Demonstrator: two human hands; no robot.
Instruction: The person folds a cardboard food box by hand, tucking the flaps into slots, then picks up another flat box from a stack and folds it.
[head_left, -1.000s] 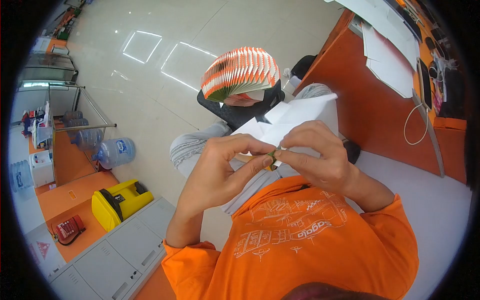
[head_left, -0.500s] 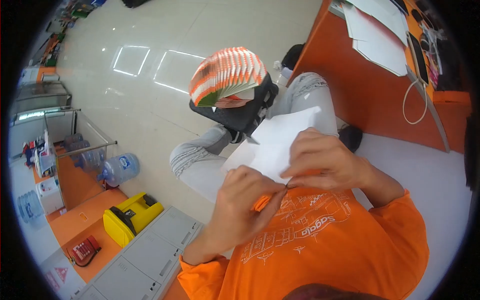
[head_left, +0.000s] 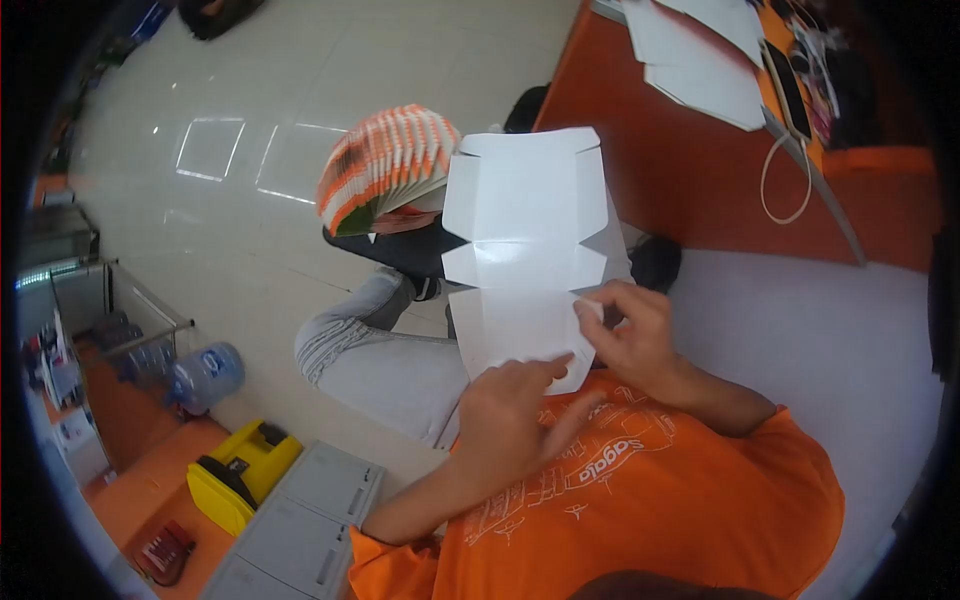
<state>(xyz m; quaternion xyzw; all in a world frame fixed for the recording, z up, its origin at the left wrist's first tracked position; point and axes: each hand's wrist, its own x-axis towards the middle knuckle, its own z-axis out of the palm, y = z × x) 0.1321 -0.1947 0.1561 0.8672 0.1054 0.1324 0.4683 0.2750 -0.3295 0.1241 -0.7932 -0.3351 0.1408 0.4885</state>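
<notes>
While the seated person holds a flat white carton blank point(head_left: 525, 220) above the lap, the right hand point(head_left: 632, 340) pinches its lower edge and the left hand point(head_left: 512, 408) presses outstretched fingertips on the bottom flap, apparently to hold it taut.

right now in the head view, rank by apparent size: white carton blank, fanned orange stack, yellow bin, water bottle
1. white carton blank, nearest the camera
2. fanned orange stack
3. yellow bin
4. water bottle, far off
</notes>
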